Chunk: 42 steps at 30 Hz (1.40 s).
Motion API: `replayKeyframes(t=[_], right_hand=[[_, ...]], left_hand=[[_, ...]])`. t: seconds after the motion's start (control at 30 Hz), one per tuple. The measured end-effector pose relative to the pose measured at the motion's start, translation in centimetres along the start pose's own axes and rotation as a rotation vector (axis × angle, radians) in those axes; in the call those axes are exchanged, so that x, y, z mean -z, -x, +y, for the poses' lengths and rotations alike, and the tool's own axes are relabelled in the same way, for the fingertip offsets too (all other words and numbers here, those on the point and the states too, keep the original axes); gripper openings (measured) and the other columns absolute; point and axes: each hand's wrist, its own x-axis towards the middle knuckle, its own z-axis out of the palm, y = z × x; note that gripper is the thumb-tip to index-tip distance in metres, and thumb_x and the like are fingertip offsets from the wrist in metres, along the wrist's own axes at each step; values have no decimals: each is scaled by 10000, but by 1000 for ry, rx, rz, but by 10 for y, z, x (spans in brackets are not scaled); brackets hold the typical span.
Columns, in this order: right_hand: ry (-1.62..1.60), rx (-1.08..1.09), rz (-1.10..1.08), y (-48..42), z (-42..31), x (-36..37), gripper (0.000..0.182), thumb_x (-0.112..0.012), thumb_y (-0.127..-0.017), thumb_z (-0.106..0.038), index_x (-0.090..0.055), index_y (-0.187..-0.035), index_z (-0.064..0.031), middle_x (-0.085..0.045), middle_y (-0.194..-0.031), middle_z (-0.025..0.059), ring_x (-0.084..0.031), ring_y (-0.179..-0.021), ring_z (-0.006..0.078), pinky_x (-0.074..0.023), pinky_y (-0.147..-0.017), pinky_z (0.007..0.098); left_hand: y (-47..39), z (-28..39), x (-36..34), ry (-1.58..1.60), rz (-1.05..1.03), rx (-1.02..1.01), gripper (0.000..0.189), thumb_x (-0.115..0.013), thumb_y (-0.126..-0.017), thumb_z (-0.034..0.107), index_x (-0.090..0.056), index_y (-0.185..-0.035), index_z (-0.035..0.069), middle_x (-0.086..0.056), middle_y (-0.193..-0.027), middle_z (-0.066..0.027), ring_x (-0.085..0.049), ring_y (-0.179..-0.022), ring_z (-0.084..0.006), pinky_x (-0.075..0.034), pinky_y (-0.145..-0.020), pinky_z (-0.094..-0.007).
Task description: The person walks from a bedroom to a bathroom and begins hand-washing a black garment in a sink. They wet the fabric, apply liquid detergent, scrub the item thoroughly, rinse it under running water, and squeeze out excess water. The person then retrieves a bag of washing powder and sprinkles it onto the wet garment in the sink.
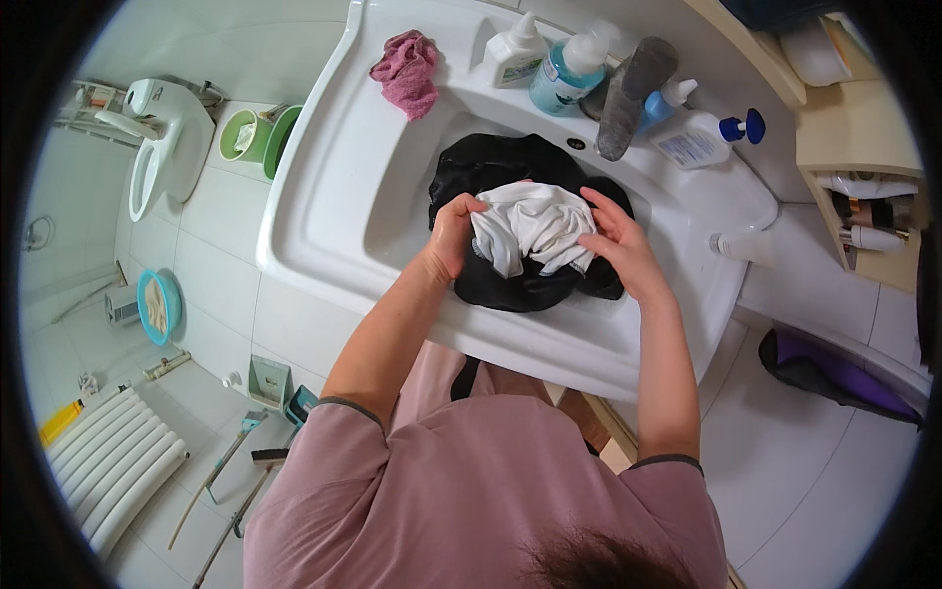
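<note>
A crumpled white cloth is bunched between my two hands above the basin. My left hand grips its left side, thumb on top and fingers partly hidden beneath it. On the other side, my right hand cups the cloth's right edge loosely, its fingers spread and the thumb touching the fabric. Beneath the white cloth, a wet-looking black garment lies heaped in the white washbasin. The dark fabric covers much of the basin floor.
A pink cloth lies on the basin's back left ledge. Along the back stand a white bottle, a blue pump bottle, the grey faucet and a white pump bottle. A tube rests on the right rim.
</note>
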Motion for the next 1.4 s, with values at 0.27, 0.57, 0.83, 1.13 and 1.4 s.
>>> replayKeyframes(t=[0.27,0.57,0.83,1.13,1.4], right_hand=[[-90,180,134,-8,4,-11,596,-639,-822,27,-442,-1382,-24,-581,-1239,92,-578,-1032,125,-472,-885,264],[300,175,442,-51,54,-11,343,-630,-884,-81,-595,-1216,-2,-669,-1092,80,-625,-929,116,-494,-802,259],[635,455,220,-17,30,-32,715,-751,-790,-201,-402,-1398,-56,-521,-1326,171,-571,-1143,241,-445,-942,353],[231,208,393,-11,59,14,298,-650,-856,-112,-635,-1139,-22,-689,-989,157,-653,-875,165,-492,-792,277],[746,328,432,-4,84,18,307,-575,-876,-71,-607,-1181,-76,-623,-1026,117,-616,-882,301,-490,-784,353]], left_hand=[[-20,-2,4,-155,94,30,500,-478,-820,292,-577,-1200,-18,-623,-1173,-143,-580,-1059,-307,-421,-983,-391],[-21,-5,-4,-57,30,72,501,-483,-818,294,-572,-1205,-11,-629,-1160,-150,-585,-1046,-319,-433,-975,-405],[-31,-3,14,-24,90,112,481,-483,-820,289,-582,-1182,-13,-641,-1119,-155,-605,-997,-333,-459,-951,-419],[-27,4,-4,-261,121,131,514,-447,-814,290,-587,-1214,-2,-627,-1166,-179,-602,-1023,-310,-451,-967,-376],[-54,-15,4,-560,321,216,429,-560,-808,365,-635,-1065,30,-663,-943,-107,-621,-843,-235,-490,-812,-315]])
